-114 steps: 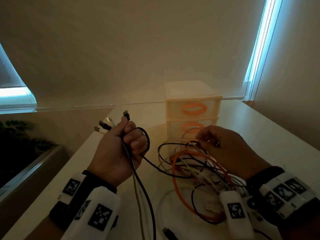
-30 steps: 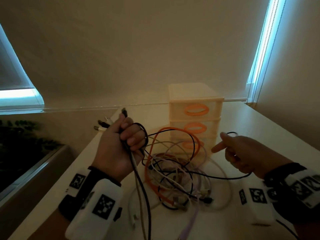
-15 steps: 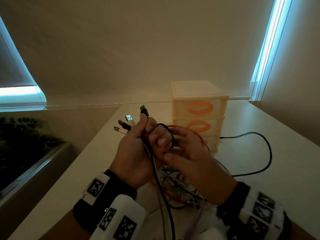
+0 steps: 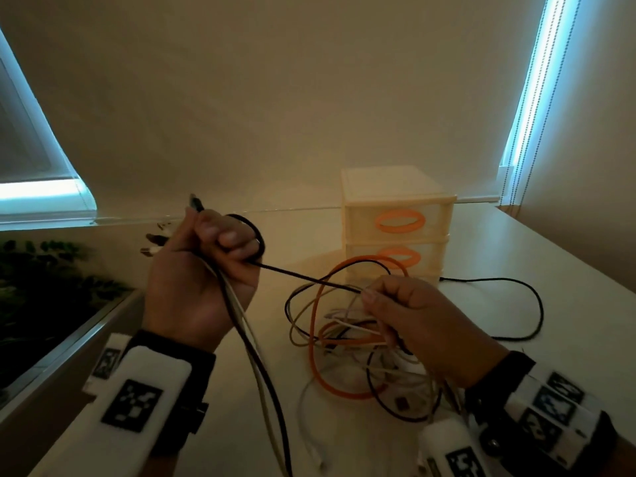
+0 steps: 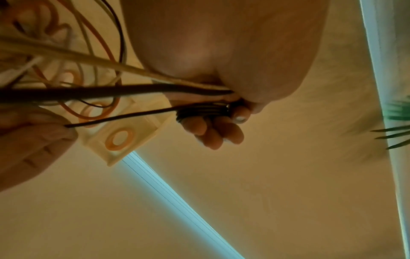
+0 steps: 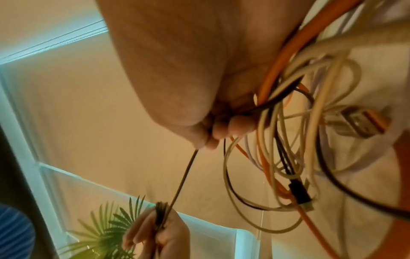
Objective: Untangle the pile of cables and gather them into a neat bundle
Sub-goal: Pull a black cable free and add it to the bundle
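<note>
l hand [image 4: 199, 284] fisted on cables, r hand [image 4: 420, 321] pinching black cable [image 4: 309, 278]

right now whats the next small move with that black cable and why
Probably bring the right hand back to the left hand and lay another turn: the black cable runs taut between them, already wound round the left fingers, its slack trailing over the table.

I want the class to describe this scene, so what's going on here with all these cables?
A person is sorting tangled cables on a table. The left hand grips several cable ends, with a thin black cable looped round its fingers. The right hand pinches that cable, stretched taut between the hands. The orange cable and pale ones lie tangled beside a small drawer unit.
</note>
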The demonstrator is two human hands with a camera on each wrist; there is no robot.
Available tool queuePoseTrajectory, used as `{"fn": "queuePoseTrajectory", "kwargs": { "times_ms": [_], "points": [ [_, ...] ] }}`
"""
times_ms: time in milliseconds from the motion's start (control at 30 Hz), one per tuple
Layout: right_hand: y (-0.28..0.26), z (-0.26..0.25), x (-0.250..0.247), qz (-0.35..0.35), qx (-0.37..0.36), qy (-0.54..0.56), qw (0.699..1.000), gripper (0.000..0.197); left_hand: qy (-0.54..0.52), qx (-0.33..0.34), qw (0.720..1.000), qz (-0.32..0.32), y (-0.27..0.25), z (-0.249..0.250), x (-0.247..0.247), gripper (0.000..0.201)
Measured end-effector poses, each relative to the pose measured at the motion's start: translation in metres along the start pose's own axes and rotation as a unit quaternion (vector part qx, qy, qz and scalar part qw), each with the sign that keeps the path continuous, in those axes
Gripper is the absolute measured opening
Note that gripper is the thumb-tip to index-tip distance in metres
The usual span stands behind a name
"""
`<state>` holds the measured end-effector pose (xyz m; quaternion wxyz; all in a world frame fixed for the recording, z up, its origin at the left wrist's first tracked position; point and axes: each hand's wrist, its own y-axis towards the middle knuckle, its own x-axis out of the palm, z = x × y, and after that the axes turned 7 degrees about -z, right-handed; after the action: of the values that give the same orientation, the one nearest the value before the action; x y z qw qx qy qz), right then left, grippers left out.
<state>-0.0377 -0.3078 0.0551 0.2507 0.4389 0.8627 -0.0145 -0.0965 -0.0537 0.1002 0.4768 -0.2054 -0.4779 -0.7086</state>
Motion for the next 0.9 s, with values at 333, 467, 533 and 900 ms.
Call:
{"fn": "queuePoseTrajectory", "kwargs": {
  "times_ms": [333,467,533,900],
  "points": [
    [-0.008,-0.010,-0.005,0.168,-0.140,-0.019,0.976,0.011,0.236,-0.312,0.919,-0.056,-0.010,-0.078,0.010,0.038],
    [-0.015,-0.017,0.004,0.044,-0.210,-0.089,0.973,0.005,0.174,-0.157,0.971,0.042,-0.001,-0.070,0.011,0.045],
    [-0.015,-0.015,0.011,-0.041,-0.184,-0.125,0.974,0.006,0.126,-0.088,0.984,0.086,0.001,-0.066,0.013,0.047],
    [-0.011,-0.004,0.004,-0.085,-0.077,-0.091,0.989,0.019,0.074,-0.072,0.991,0.087,0.002,-0.057,-0.002,0.040]
  ]
}}
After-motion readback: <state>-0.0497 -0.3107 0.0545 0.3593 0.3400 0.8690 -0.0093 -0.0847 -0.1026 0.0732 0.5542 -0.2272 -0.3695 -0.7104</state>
